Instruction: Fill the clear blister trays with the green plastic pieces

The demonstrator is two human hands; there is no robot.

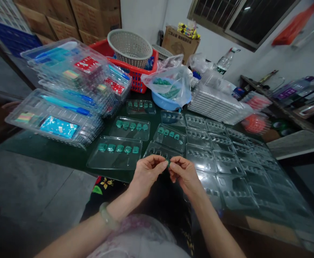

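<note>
My left hand [149,173] and my right hand [184,175] meet at the table's near edge, fingertips pinched around one small green piece [169,163]. Its exact kind is too small to make out. Just behind my fingers lies a clear plastic tray [153,147], partly covered by my hands. Left of my hands, a clear tray [114,161] carries a row of several green pieces [119,148]. Another filled tray [130,134] lies behind it, and a third [170,139] holds a row of green pieces just beyond my hands.
Many clear trays [216,161] spread over the right side of the table. A blue bowl [163,102] with a plastic bag of green pieces stands at the back. Stacked packed trays [57,123] rise at left. A red basket [138,80] holds a grey colander [130,46].
</note>
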